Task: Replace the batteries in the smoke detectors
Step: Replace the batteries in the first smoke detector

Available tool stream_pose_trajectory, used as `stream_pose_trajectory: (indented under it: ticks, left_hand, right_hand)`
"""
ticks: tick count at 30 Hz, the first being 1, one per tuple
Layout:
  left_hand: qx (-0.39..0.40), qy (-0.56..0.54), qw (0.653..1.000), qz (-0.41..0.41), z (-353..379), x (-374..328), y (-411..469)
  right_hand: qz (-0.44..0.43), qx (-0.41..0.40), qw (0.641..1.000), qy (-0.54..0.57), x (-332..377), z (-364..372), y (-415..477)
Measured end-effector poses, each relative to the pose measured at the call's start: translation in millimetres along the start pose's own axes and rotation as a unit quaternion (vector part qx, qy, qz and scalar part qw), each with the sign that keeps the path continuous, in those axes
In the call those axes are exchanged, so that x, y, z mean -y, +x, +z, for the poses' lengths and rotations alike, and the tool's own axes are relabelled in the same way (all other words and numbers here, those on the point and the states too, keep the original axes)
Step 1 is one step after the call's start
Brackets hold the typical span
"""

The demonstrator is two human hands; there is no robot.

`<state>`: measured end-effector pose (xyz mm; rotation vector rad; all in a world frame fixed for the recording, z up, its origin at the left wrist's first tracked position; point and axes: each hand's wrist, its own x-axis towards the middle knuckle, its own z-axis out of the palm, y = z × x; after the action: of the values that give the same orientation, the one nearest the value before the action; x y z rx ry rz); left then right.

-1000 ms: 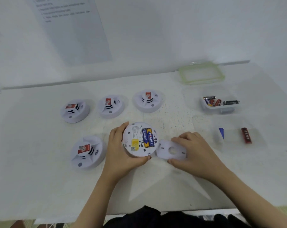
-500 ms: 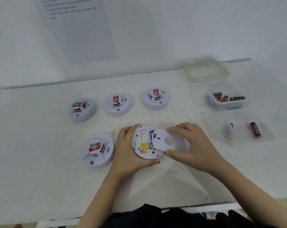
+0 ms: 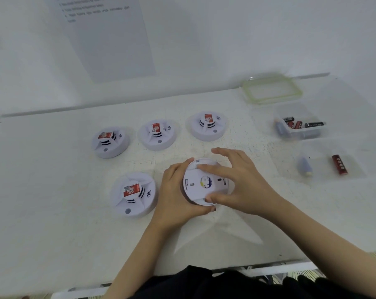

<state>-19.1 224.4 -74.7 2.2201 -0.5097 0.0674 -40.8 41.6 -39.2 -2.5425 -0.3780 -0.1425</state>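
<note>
Upturned smoke detector (image 3: 193, 164), mid-table (image 3: 74, 234) toward the front edge: left hand (image 3: 176, 190) grips its rim, right hand (image 3: 236, 182) pinches the back cover (image 3: 193, 188) onto it. Probably light, rigid, smooth plastic; best held by the rim.

Bare left hand (image 3: 178, 190) and right hand (image 3: 241, 182), dark-painted thumbnails (image 3: 213, 209), black garment (image 3: 204, 283).

Light: bright, even, cool white.
Shadows: a pale fan on the worktop (image 3: 53, 212), spreading toward its near edge from the held smoke detector (image 3: 202, 186).
Focus: soft throughout; the wall sheet's (image 3: 109, 39) print is unreadable and the clear tub (image 3: 312, 134) at right is smeared.
Edges: wide-angle bend curves the worktop's back edge.
</note>
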Motion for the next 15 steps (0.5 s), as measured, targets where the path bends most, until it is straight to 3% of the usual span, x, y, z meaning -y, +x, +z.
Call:
stream_pose_trajectory:
  ticks: [5,10,15]
  left_hand:
    - [-0.01,0.0,1.0,0.002,0,2,-1]
    - [-0.009,-0.002,1.0,0.009,0,4,1]
    - [-0.027,0.003,0.999,0.037,0,-1,0]
  right_hand:
    - [0.048,-0.001,0.999,0.014,8,0,2]
    - [0.055,0.054,0.997,-0.002,13,-8,3]
    - [0.071,0.042,0.996,-0.04,14,-13,1]
